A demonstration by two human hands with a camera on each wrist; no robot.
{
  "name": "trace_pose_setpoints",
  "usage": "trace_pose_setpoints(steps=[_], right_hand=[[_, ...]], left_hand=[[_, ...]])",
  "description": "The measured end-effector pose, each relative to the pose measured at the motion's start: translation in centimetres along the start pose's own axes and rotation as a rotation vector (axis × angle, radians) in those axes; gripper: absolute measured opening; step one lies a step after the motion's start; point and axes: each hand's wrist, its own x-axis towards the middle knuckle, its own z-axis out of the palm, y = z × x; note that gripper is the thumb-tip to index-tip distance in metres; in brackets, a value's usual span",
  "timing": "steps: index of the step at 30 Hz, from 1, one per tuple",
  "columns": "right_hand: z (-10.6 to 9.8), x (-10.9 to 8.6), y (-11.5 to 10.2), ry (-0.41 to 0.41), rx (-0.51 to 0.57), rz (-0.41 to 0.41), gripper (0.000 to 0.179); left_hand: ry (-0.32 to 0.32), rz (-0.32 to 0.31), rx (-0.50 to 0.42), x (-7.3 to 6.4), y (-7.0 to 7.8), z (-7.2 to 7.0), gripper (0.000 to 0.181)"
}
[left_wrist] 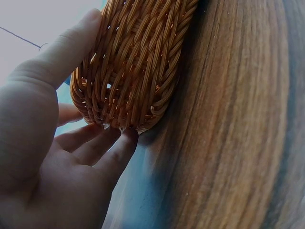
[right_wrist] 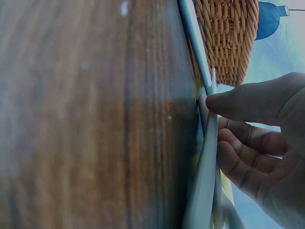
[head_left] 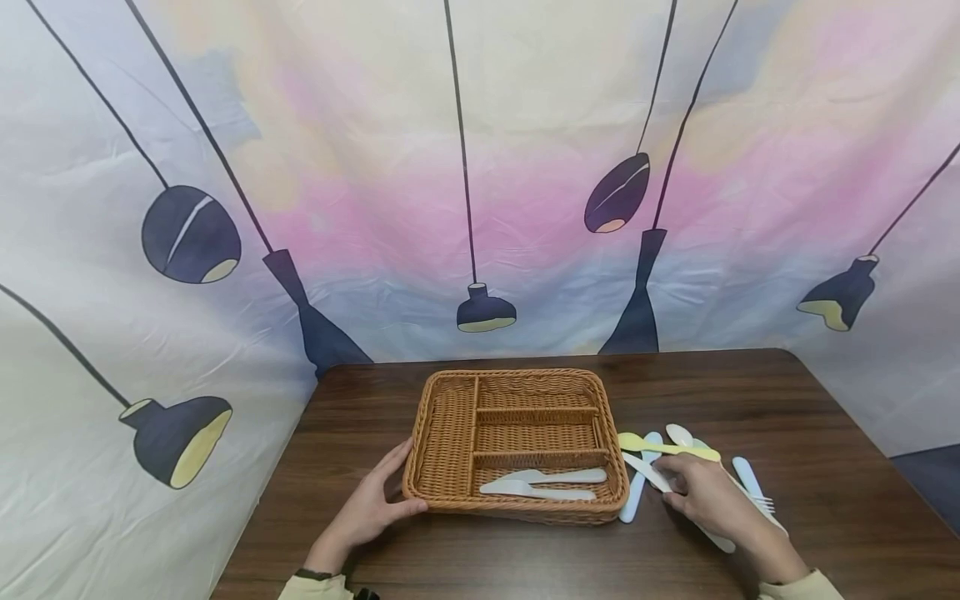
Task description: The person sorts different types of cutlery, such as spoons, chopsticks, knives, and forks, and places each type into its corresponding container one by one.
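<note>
A brown wicker basket [head_left: 517, 505] with several compartments sits on the table. My left hand [head_left: 367, 500] holds its front left corner, thumb at the front and fingers round the left side, as the left wrist view shows on the woven wall [left_wrist: 133, 62]. Two white plastic knives, one behind [head_left: 581, 477] and one in front [head_left: 558, 493], lie in the front right compartment. To the right of the basket, my right hand [head_left: 708, 496] pinches a white knife [head_left: 647, 472] between thumb and fingers, its blade pointing at the basket and its middle hidden by the hand.
Around the right hand lies a loose pile: a yellow spoon [head_left: 633, 442], a white spoon [head_left: 678, 434], a light blue utensil [head_left: 634, 497], another light blue handle [head_left: 746, 475] and a white fork [head_left: 763, 504]. A printed cloth [head_left: 547, 250] hangs behind the dark wooden table [head_left: 360, 417].
</note>
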Motion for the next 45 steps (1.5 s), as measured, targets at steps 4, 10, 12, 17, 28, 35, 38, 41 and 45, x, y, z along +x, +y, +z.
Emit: trace_pose_setpoints(steps=[4, 10, 12, 17, 28, 35, 38, 41, 45], right_hand=[[0.11, -0.01, -0.17, -0.011, -0.023, -0.012, 0.035], [0.25, -0.11, -0.13, 0.012, -0.065, -0.063, 0.037], [0.22, -0.18, -0.16, 0.024, -0.098, -0.098, 0.038], [0.19, -0.33, -0.42, 0.026, -0.154, -0.140, 0.040], [0.51, -0.33, -0.58, 0.060, -0.189, -0.130, 0.037], [0.58, -0.37, -0.60, 0.080, -0.173, -0.131, 0.037], [0.60, -0.37, -0.60, 0.079, -0.147, -0.121, 0.036], [0.61, -0.31, -0.59, 0.067, -0.119, -0.104, 0.036], [0.60, -0.26, -0.48, 0.065, -0.087, -0.087, 0.036]], left_hand=[[-0.002, 0.005, -0.008, -0.02, -0.01, 0.02, 0.102], [-0.007, 0.013, -0.017, 0.01, -0.05, 0.03, 0.102], [-0.009, 0.018, -0.022, 0.02, -0.10, 0.03, 0.101], [-0.010, 0.028, -0.028, 0.07, -0.22, 0.00, 0.101], [-0.001, 0.008, -0.017, 0.04, -0.21, -0.05, 0.101], [0.002, 0.009, -0.002, 0.05, -0.13, -0.08, 0.101], [0.004, 0.005, 0.000, 0.03, -0.09, -0.08, 0.101], [0.002, 0.004, -0.002, 0.02, -0.05, -0.08, 0.101], [-0.002, 0.007, -0.009, 0.01, -0.01, -0.07, 0.100]])
